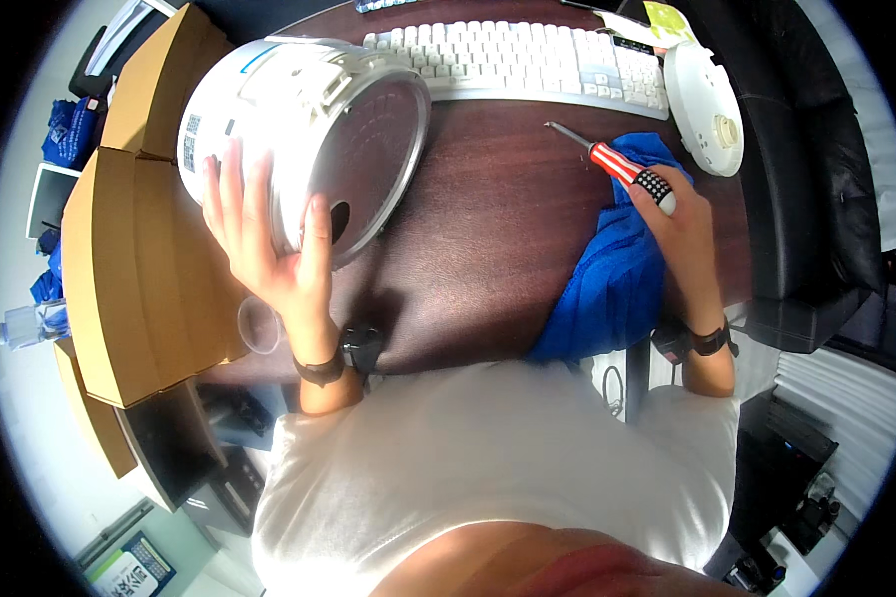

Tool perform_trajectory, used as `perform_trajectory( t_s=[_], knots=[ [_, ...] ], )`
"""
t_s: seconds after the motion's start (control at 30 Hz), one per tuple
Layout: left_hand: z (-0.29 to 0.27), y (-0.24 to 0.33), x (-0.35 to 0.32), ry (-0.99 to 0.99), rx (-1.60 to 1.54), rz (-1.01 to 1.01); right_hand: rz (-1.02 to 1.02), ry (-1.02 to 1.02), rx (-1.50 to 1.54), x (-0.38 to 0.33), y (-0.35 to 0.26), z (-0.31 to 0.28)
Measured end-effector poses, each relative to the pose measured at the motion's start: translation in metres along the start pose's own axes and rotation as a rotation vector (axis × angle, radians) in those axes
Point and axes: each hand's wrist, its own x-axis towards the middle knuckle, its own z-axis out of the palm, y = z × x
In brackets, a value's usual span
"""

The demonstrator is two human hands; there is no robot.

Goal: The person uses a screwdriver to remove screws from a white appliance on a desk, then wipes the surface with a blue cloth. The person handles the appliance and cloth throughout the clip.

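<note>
Bright, even daylight, strongest on the white shirt [488,468] at lower centre, nearly blown out. Soft shadow on the dark tabletop [488,229] under the white round housing [289,129]. Heavy fisheye bending, black vignette at all corners. Slight blur toward the rim; centre sharp.

The cooker [269,109] is glossy white plastic, its base [373,159] dull metal. The desk [488,209] is smooth dark wood; the cloth [617,269] is soft blue.

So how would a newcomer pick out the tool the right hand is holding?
Start at the white keyboard at the far edge of the dark wooden desk. Just nearer, over a blue cloth, the right hand grips a screwdriver. Its red handle with a black-and-white end and thin metal shaft are unique here.
</note>
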Motion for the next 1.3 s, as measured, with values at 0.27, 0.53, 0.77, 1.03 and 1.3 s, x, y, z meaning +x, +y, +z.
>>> perform_trajectory(
  t_s=[0.27, 0.53, 0.77, 1.03, 1.3],
  knots=[
    [0.001, -0.004, -0.002, 0.043, -0.089, -0.018, 0.04, -0.01, 0.082, -0.006, -0.001, -0.001],
    [0.005, -0.008, -0.007, 0.208, -0.299, 0.013, 0.139, -0.179, 0.452, -0.019, -0.007, -0.004],
    [-0.009, 0.014, -0.015, 0.072, -0.32, 0.196, 0.061, -0.29, 0.782, -0.027, -0.011, -0.001],
    [0.017, 0.051, -0.027, -0.468, -0.666, -0.076, 0.098, -0.251, 0.761, -0.035, -0.003, 0.0],
    [0.049, 0.055, -0.056, -0.681, -1.161, -0.658, 0.181, -0.358, 0.675, -0.041, 0.01, 0.0]
  ],
)
